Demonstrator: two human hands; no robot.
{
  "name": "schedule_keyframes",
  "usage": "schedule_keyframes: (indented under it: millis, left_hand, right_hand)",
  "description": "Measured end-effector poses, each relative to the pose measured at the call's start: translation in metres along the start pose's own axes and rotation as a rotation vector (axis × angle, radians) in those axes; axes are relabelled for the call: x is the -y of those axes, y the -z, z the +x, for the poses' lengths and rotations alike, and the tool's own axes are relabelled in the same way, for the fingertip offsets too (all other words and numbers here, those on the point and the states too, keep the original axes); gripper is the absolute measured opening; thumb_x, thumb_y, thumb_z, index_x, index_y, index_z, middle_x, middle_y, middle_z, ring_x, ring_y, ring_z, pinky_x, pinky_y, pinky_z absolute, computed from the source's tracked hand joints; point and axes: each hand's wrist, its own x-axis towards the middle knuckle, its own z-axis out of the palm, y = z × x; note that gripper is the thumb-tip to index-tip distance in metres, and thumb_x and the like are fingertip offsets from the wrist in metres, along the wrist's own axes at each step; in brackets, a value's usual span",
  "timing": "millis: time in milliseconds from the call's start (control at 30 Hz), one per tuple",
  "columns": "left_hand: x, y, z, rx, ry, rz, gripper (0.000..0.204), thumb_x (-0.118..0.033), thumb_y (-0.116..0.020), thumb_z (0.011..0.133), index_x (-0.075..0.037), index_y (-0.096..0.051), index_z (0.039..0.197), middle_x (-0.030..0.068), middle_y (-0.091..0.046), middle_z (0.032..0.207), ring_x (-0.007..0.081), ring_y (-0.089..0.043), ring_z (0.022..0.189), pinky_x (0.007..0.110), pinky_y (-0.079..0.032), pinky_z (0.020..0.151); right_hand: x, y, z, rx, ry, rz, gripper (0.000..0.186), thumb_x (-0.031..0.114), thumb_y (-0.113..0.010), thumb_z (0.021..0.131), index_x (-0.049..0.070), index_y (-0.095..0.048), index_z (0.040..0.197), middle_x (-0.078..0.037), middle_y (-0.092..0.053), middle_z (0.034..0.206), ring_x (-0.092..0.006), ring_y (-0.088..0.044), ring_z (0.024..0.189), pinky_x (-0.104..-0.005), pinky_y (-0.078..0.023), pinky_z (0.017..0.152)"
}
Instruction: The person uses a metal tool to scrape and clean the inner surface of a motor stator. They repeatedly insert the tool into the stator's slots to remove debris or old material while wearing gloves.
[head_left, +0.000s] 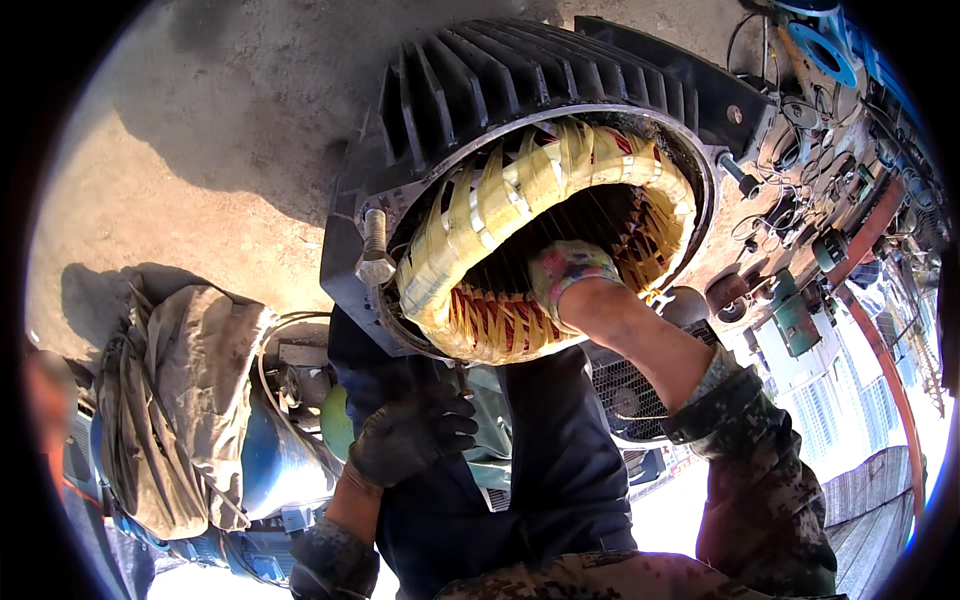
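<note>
A large black finned motor housing (520, 75) lies with its round open end toward me. Inside that end sits a thick ring of stator windings (475, 225), wrapped in yellowish tape, with red showing between the wraps. My right hand (572, 270), in a light patterned glove, reaches over the ring's lower edge into the bore. Its fingers are hidden in there, so I cannot see what they touch. Below the housing, by my left thigh, hangs my left hand (412, 437) in a dark glove. The fingers are loosely bent and apart, with nothing visible in them.
A bolt (375, 250) sticks out at the housing's left corner, another bolt (738, 175) at its right. A brown cloth (195, 400) drapes over equipment at left. Cables, a blue ring flange (822, 55) and a green machine part (795, 315) lie at right.
</note>
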Motion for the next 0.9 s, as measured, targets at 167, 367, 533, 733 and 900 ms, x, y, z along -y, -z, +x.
schedule_keyframes:
  millis: [167, 367, 533, 733, 900]
  left_hand:
    - [-0.005, -0.010, -0.006, -0.080, -0.010, 0.091, 0.058, -0.045, -0.054, 0.101, -0.007, -0.049, 0.144, 0.0234, -0.053, 0.143, 0.0384, -0.058, 0.125, 0.056, -0.045, 0.107]
    - [-0.002, -0.022, 0.005, -0.135, 0.028, 0.103, 0.054, -0.043, -0.056, 0.100, -0.009, -0.052, 0.141, 0.0190, -0.055, 0.138, 0.0356, -0.055, 0.125, 0.055, -0.044, 0.108]
    - [-0.003, -0.015, -0.011, -0.142, 0.006, 0.164, 0.055, -0.042, -0.057, 0.098, -0.013, -0.050, 0.143, 0.0104, -0.053, 0.136, 0.0295, -0.049, 0.127, 0.055, -0.038, 0.112]
    - [-0.004, -0.008, -0.001, -0.083, 0.005, 0.047, 0.056, -0.045, -0.056, 0.098, -0.009, -0.050, 0.141, 0.0181, -0.054, 0.140, 0.0364, -0.053, 0.131, 0.055, -0.042, 0.109]
    - [-0.003, -0.013, -0.013, -0.153, -0.049, 0.108, 0.056, -0.045, -0.057, 0.096, -0.011, -0.051, 0.140, 0.0152, -0.050, 0.146, 0.0340, -0.045, 0.136, 0.055, -0.037, 0.113]
  right_hand:
    - [-0.011, -0.021, 0.016, -0.048, 0.044, 0.076, 0.043, 0.034, -0.037, 0.102, 0.015, -0.072, 0.118, -0.012, -0.073, 0.119, -0.0230, -0.070, 0.106, -0.0364, -0.053, 0.093]
    - [-0.024, -0.067, 0.067, -0.443, 0.065, 0.091, 0.037, 0.027, -0.046, 0.099, 0.012, -0.070, 0.122, -0.008, -0.070, 0.126, -0.0273, -0.068, 0.113, -0.0385, -0.052, 0.098]
    - [-0.005, -0.041, 0.062, -0.211, 0.079, -0.062, 0.043, 0.026, -0.038, 0.104, 0.010, -0.061, 0.136, -0.006, -0.063, 0.140, -0.0220, -0.059, 0.130, -0.0372, -0.045, 0.110]
    - [-0.013, -0.022, 0.084, -0.240, 0.125, 0.093, 0.031, 0.016, -0.061, 0.091, 0.012, -0.075, 0.119, -0.011, -0.074, 0.121, -0.0276, -0.071, 0.112, -0.0445, -0.058, 0.092]
    - [0.005, 0.025, 0.013, 0.118, 0.057, -0.193, 0.036, 0.021, -0.055, 0.098, 0.012, -0.069, 0.130, -0.012, -0.068, 0.131, -0.0268, -0.067, 0.120, -0.0402, -0.052, 0.101]
